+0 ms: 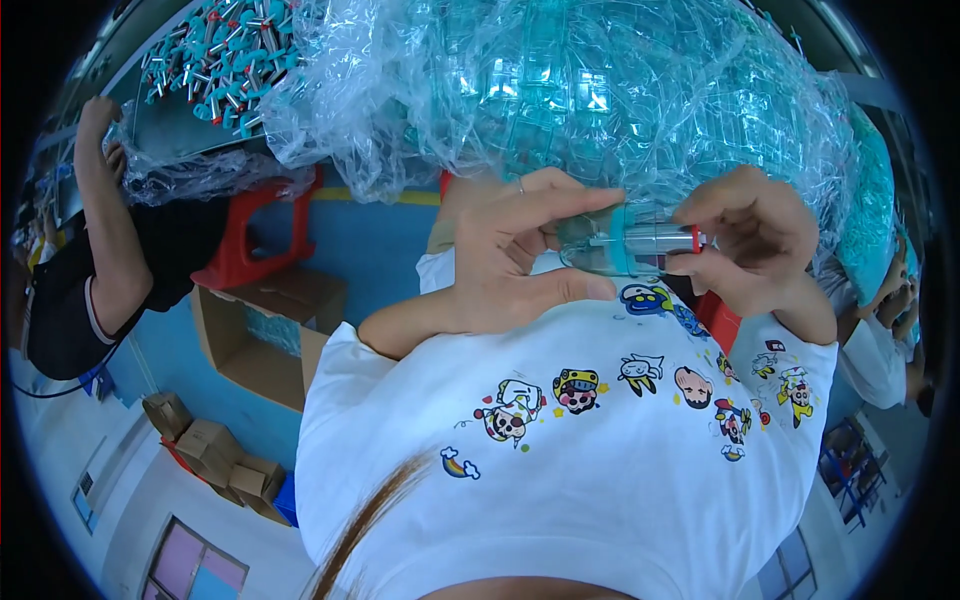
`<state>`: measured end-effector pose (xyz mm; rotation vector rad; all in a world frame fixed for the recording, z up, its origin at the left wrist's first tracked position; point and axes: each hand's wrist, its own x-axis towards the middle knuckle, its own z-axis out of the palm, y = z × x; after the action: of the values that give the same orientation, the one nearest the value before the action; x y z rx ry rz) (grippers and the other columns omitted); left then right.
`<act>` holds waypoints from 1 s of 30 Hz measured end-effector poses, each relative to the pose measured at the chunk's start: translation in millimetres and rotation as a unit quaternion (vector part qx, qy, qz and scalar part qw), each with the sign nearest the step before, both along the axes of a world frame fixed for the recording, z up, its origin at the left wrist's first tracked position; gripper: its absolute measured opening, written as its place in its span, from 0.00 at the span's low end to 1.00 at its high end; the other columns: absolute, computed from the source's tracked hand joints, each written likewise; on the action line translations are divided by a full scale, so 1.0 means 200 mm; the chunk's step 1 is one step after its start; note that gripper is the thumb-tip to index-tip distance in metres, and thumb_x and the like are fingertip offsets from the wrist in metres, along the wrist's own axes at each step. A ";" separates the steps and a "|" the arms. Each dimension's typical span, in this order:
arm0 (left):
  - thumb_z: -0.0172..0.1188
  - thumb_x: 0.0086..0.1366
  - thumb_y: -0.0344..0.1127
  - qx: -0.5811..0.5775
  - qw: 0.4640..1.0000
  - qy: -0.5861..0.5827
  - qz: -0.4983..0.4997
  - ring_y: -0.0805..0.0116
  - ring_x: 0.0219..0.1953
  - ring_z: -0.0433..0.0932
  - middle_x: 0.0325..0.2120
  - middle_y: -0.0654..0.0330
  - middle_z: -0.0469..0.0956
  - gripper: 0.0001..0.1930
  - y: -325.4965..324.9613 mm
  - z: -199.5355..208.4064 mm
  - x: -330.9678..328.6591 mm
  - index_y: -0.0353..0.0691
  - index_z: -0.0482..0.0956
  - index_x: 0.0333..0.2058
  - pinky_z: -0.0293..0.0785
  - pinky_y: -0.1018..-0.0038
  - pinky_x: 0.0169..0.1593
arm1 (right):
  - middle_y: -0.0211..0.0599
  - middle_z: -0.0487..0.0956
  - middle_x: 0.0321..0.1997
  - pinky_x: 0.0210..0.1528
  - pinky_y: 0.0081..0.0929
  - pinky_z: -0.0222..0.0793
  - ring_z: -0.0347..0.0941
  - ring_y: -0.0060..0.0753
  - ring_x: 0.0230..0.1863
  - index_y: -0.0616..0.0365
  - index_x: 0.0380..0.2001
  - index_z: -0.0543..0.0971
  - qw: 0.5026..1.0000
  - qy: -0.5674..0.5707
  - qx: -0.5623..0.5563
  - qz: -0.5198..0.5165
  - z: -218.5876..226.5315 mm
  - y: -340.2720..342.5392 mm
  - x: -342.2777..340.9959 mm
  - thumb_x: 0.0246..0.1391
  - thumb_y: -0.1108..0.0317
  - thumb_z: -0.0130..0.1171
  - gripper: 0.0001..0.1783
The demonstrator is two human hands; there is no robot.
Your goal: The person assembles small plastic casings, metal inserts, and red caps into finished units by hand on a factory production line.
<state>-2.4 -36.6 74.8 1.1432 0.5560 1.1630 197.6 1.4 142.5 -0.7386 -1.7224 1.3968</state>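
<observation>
In front of my chest, my left hand (520, 245) pinches a clear teal plastic housing (598, 243) between thumb and fingers. A silver metal cylinder (655, 239) with a red ring at its right end lies sideways, partly inside the housing. The thumb and index finger of my right hand (755, 240) close around the cylinder's red-ringed end. Just beyond both hands, a large clear bag (560, 90) bulges with teal see-through plastic parts.
Silver cylinders with teal and red parts (225, 60) are heaped at the far left. A co-worker's arm (110, 215) reaches toward the table there. A red stool (255, 235) and an open cardboard box (235, 350) stand at left. Another person (875, 355) is at right.
</observation>
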 end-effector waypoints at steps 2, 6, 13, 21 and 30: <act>0.70 0.38 0.24 -0.003 1.000 -0.004 -0.001 0.69 0.39 0.69 0.38 0.51 0.70 0.31 -0.01 0.00 0.00 0.23 0.69 0.44 0.66 0.77 0.42 | 0.41 0.76 0.21 0.17 0.11 0.59 0.68 0.17 0.16 0.70 0.26 0.75 1.000 -0.007 0.003 0.004 -0.01 -0.02 0.02 0.37 0.81 0.62 0.09; 0.69 0.38 0.24 0.010 1.000 0.013 -0.005 0.68 0.41 0.69 0.39 0.51 0.70 0.31 -0.01 -0.01 0.00 0.24 0.69 0.44 0.66 0.76 0.44 | 0.43 0.76 0.21 0.18 0.11 0.60 0.69 0.18 0.17 0.73 0.25 0.75 0.997 -0.053 0.045 0.020 -0.01 0.00 0.04 0.37 0.81 0.62 0.09; 0.69 0.39 0.24 -0.008 1.000 0.007 0.002 0.69 0.40 0.68 0.39 0.51 0.69 0.30 -0.03 -0.02 0.01 0.24 0.69 0.44 0.66 0.76 0.44 | 0.42 0.73 0.21 0.11 0.14 0.56 0.65 0.18 0.11 0.72 0.27 0.72 0.990 -0.042 0.124 0.045 -0.07 0.00 0.04 0.38 0.81 0.62 0.11; 0.69 0.39 0.25 -0.012 1.000 0.009 -0.002 0.71 0.39 0.68 0.37 0.53 0.69 0.31 -0.03 -0.01 0.02 0.24 0.69 0.44 0.66 0.79 0.41 | 0.43 0.76 0.20 0.18 0.12 0.62 0.71 0.21 0.17 0.72 0.25 0.75 0.992 -0.063 0.104 -0.036 -0.07 -0.06 0.04 0.35 0.78 0.66 0.12; 0.69 0.39 0.25 -0.017 1.000 0.014 -0.004 0.71 0.38 0.67 0.37 0.54 0.68 0.30 -0.02 0.00 0.02 0.24 0.69 0.45 0.66 0.80 0.40 | 0.44 0.76 0.20 0.19 0.16 0.66 0.72 0.26 0.17 0.72 0.25 0.75 0.981 -0.073 0.162 -0.075 -0.11 -0.11 0.05 0.33 0.79 0.67 0.13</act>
<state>1.6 -41.0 74.4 1.1331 0.5898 1.1288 208.0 -20.2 121.0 -0.7820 -1.9059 0.9497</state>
